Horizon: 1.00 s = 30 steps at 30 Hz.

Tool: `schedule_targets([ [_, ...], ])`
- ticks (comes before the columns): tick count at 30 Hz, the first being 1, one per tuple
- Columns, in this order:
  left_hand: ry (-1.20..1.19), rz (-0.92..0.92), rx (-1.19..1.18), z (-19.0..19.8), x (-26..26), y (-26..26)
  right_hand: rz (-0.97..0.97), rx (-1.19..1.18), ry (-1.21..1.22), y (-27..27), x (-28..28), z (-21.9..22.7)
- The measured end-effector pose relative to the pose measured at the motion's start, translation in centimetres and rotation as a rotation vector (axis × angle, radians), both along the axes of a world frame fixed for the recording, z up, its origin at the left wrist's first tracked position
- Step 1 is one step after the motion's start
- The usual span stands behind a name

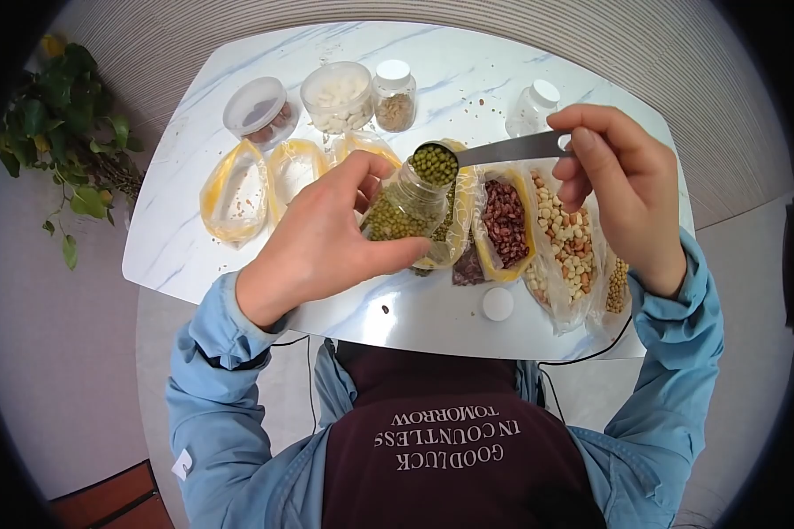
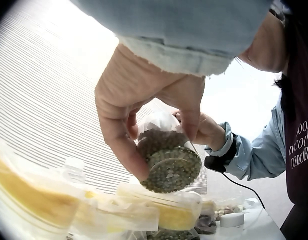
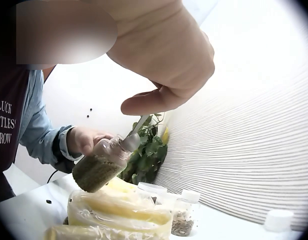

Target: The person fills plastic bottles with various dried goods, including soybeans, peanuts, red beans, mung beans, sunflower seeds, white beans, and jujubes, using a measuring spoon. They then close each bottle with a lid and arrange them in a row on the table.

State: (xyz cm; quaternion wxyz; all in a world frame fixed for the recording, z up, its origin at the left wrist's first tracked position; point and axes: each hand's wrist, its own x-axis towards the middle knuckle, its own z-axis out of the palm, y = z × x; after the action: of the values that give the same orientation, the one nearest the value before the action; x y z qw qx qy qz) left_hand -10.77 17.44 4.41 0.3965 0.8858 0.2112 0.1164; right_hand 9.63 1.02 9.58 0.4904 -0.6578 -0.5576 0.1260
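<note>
My left hand (image 1: 313,238) grips a clear jar (image 1: 384,220) partly filled with green mung beans. The jar is tilted above the bags, its mouth toward the right. From the left wrist view, the jar's round base (image 2: 173,172) shows beans packed against it, fingers and thumb on either side. My right hand (image 1: 626,181) pinches the handle of a metal measuring spoon (image 1: 516,148). Mung beans (image 1: 435,164) fill the spoon's bowl, which sits right at the jar's mouth. In the right wrist view the bowl (image 3: 131,142) overlaps the jar's opening.
Open bags of red beans (image 1: 505,225), mixed nuts or beans (image 1: 565,242) and soybeans (image 1: 617,286) line the right. Yellow-rimmed bags (image 1: 212,207) stand left. Behind are two round tubs (image 1: 335,75) and two white-capped jars (image 1: 394,110). A loose white lid (image 1: 498,304) lies near the front edge.
</note>
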Motion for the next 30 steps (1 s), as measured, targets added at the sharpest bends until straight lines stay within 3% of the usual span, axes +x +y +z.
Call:
schedule_targets([
  [5,-0.021,0.005,-0.017,-0.3,0.1,0.0,0.106,0.156,-0.809,-1.3,-1.0,0.7],
  [7,-0.025,0.007,-0.024,-0.3,0.1,0.0,0.19,0.187,-0.911,-1.7,-1.0,0.6],
  [10,-0.042,0.004,-0.029,-0.4,0.1,0.0,0.233,0.177,-0.973,-1.9,-1.3,0.7],
  [13,-0.051,0.009,-0.047,-0.4,0.0,0.0,0.109,0.059,-0.981,-1.8,-1.8,1.8],
  [15,-0.046,0.025,-0.098,-0.1,-0.2,0.0,-0.039,0.233,-0.834,-1.0,-0.3,0.0],
  [18,-0.024,0.045,-0.124,0.2,-1.1,-0.1,-0.013,0.214,-0.666,0.3,0.8,-1.7],
  [21,0.006,-0.023,-0.236,1.0,-2.4,-0.8,0.076,0.103,-0.656,1.1,1.6,-3.7],
  [25,0.107,-0.268,-0.314,0.1,-3.1,-1.8,0.155,0.045,-0.738,2.3,2.1,-6.5],
  [28,0.169,-0.433,-0.269,-1.2,-2.8,-2.0,0.191,-0.015,-0.81,3.0,1.9,-7.3],
  [30,0.199,-0.434,-0.251,-1.8,-2.5,-2.3,0.204,-0.036,-0.841,3.3,1.7,-7.8],
])
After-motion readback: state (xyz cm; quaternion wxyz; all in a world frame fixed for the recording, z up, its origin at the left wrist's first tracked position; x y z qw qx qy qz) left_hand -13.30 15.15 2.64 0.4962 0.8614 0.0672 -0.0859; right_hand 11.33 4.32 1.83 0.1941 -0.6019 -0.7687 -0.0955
